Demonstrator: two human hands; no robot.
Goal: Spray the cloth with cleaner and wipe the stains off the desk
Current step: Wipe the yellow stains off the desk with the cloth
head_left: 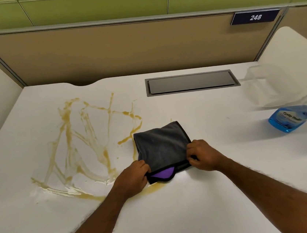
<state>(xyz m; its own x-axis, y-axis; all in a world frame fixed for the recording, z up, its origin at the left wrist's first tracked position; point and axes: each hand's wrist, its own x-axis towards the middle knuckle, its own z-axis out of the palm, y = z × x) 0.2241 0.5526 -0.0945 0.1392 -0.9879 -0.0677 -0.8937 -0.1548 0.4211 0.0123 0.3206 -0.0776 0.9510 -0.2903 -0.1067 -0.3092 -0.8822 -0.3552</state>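
- Stains [87,143]: yellow-brown streaks and smears on the white desk [224,194], spread out to the left of the left hand and beyond it. One smear runs under the left wrist and shows just below the cloth's near edge.
- Left hand [134,176]: fingers curled, pinching the near left corner of the cloth.
- Cloth [161,146]: grey with black trim, folded and lying flat on the desk between the two hands and reaching away from them. A purple inner face shows at the near edge between the hands.
- Right hand [203,154]: fingers curled, gripping the cloth's near right corner.
- Hatch [191,82]: a grey flap set in the desk, well beyond the right hand.
- Plastic [271,87]: a clear crumpled sheet, far to the right of and beyond the right hand.
- Bottle [292,117]: clear, holding blue cleaner, well to the right of the right hand, apart from both hands.
- Sign [255,17]: dark plate reading 248, on the partition far beyond the right hand.
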